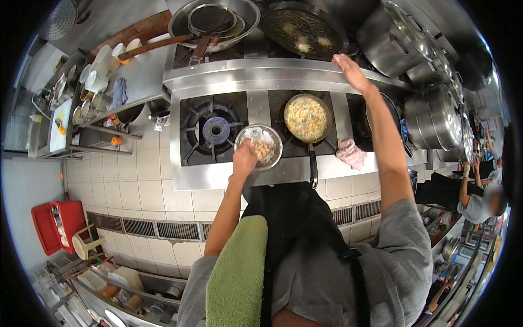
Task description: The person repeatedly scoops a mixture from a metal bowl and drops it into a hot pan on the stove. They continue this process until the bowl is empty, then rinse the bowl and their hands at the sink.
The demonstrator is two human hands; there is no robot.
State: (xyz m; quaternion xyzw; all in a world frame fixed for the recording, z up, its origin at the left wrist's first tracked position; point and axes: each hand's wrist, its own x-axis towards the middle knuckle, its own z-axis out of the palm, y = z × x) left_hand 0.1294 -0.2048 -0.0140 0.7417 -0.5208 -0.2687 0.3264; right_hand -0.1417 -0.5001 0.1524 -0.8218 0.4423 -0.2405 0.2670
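My left hand (246,157) is at the near left rim of a steel bowl (279,153) holding white powder and pale, coated food pieces (264,149); it appears to grip that rim. My right hand (348,67) is raised with fingers extended at the near edge of a large wok of oil (282,30), where several pale battered pieces (303,45) float. Nothing shows in the right hand. Between my arms, a frying pan (311,144) with an egg-and-vegetable mixture (307,117) sits on a burner, its black handle towards me.
A gas burner (215,130) stands left of the bowl. A pink cloth (351,154) lies on the stove's front edge. Large steel pots (433,118) stand at right. Strainers (212,18) rest in a basin at the back left. A person (476,200) works at far right.
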